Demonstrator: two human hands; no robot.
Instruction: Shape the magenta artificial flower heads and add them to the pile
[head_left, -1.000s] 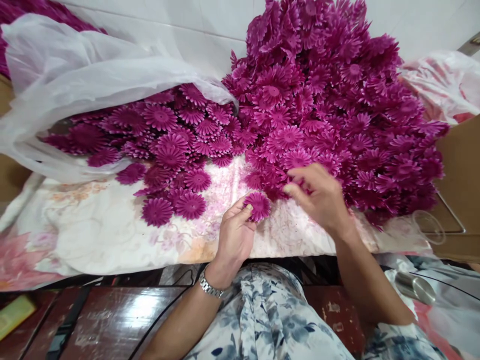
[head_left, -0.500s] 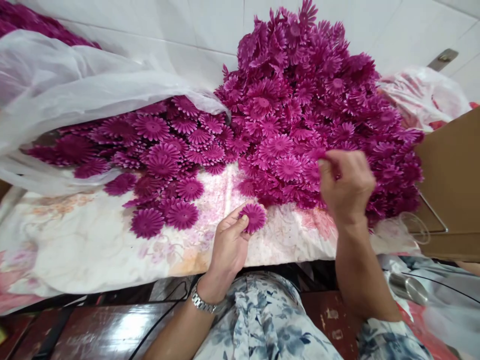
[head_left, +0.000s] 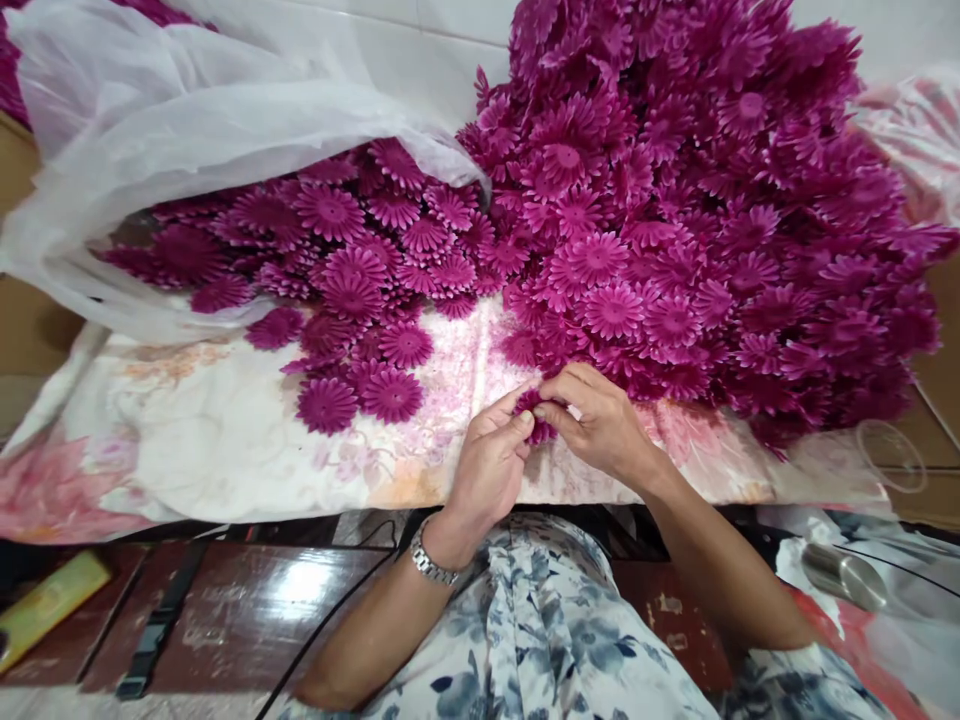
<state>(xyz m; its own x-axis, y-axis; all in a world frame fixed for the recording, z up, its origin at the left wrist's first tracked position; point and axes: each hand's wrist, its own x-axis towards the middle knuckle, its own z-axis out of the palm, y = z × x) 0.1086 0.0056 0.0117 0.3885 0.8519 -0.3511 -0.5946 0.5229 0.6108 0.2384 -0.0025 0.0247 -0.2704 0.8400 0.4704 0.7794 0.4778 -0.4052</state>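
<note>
Pinched between thumb and fingers of my left hand [head_left: 491, 460] is a purple artificial flower piece [head_left: 540, 431], round with many narrow petals. My right hand [head_left: 600, 420] meets it from the right, its thumb and fingers closed at the flower's edge and centre. Fingers cover much of the flower, so I cannot tell whether a second layer is between them. Both hands are just above the table's front part. Behind my right hand rises a big heap of matching purple flowers [head_left: 615, 310]. Left of my hands, loose flower pieces [head_left: 392, 394] lie flat on the cloth.
A floral cloth [head_left: 247, 440] covers the table. On the left, a translucent plastic bag [head_left: 247, 130] spills more flowers. A cardboard box [head_left: 930, 400] stands at the right, near a clear plastic ring [head_left: 892, 455]. Below right lies a metal cylinder [head_left: 844, 575].
My right hand has come from the heap, down and left, to the flower in my left hand. A small purple bit was in its fingers before. The view has shifted slightly.
</note>
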